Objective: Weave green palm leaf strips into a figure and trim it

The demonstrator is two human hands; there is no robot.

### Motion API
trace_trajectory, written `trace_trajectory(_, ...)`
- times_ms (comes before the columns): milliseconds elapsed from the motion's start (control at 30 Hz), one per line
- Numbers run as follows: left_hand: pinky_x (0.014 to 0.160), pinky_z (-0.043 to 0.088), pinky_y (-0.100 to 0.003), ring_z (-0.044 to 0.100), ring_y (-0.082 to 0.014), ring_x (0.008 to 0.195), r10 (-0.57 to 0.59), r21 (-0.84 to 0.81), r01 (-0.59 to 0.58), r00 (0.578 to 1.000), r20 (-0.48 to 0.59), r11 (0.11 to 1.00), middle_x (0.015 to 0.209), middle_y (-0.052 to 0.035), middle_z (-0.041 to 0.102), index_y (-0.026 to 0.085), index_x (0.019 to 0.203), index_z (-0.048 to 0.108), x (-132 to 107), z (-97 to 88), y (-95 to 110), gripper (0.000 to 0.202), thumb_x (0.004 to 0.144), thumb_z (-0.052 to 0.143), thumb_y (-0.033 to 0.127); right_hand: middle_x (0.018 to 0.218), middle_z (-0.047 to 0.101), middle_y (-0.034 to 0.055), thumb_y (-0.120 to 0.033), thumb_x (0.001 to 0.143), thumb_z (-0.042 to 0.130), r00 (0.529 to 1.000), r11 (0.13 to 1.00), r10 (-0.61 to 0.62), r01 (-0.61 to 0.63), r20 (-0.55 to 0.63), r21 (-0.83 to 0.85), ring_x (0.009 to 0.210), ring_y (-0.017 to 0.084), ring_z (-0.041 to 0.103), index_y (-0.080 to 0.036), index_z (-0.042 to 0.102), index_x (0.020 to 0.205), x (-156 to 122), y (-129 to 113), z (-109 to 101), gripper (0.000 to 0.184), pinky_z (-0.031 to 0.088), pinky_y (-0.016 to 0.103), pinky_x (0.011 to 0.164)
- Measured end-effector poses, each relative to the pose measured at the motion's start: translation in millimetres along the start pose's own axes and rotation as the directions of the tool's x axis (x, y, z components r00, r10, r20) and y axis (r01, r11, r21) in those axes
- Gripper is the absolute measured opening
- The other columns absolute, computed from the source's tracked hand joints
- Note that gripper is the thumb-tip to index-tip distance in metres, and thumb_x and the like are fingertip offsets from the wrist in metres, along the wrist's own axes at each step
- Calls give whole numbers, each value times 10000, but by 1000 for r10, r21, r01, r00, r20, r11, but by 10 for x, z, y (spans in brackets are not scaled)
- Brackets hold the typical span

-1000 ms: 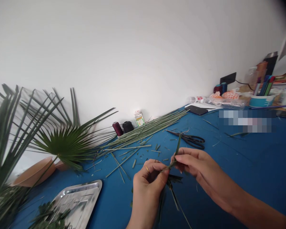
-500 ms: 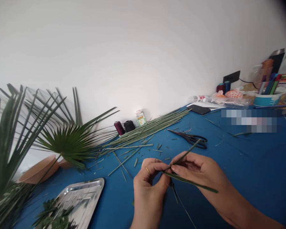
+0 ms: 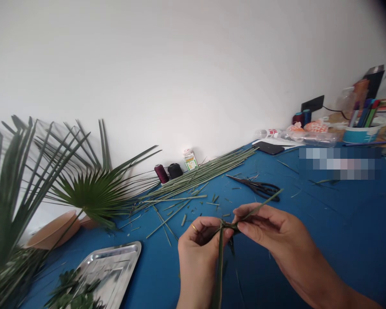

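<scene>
While the left hand (image 3: pixel 197 246) and right hand (image 3: pixel 270 227) both pinch a green palm-leaf strip (image 3: pixel 219 266) between them above the near middle of the blue table (image 3: pixel 324 223), its long tail now hangs toward the near edge, where half a second ago it lay across the right hand. The fold looks drawn tighter; scissors (image 3: pixel 260 187) lie just beyond.

Plain white wall (image 3: pixel 180 64) behind a long blue table (image 3: pixel 341 223), soft even light, black socket (image 3: pixel 312 104) on the far end

Narrow green palm leaf strip (image 3: pixel 219 262), folded, hanging down.
</scene>
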State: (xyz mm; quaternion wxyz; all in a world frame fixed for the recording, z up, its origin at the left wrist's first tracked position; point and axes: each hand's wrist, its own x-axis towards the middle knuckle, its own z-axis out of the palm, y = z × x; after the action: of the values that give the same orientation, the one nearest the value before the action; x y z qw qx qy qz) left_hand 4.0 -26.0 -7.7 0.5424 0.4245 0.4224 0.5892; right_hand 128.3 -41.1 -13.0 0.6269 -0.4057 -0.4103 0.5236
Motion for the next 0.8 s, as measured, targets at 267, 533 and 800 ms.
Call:
trace_trajectory(267,601,506,-174,617,-104,616,100,25,-100,995,-21,995,619,35,642,161,613,608,-53,-41,7,186,514,745,83,728,672,6,-172,622,683,990,993,102,-95,100,-71,754,167,632,-188,631,707,38,-85,-9,101,501,245,717)
trace_trajectory(533,587,437,-154,577,-79,583,-75,-57,90,969,235,994,596,-1,664,137,599,672,42,-75,49,115,526,759,120,629,590,-23,-175,638,652,965,988,136,-115,223,-106,612,106,538,-181,611,651,62,-183,-136,43,429,207,573)
trace_trajectory(800,537,373,-202,532,-98,510,-185,-168,265,904,385,949,543,10,603,161,644,549,135,-82,-66,296,496,792,243,572,541,-32,-88,629,572,899,991,68,-10,433,-134,550,98,493,-174,615,600,81,-270,-133,101,385,212,532)
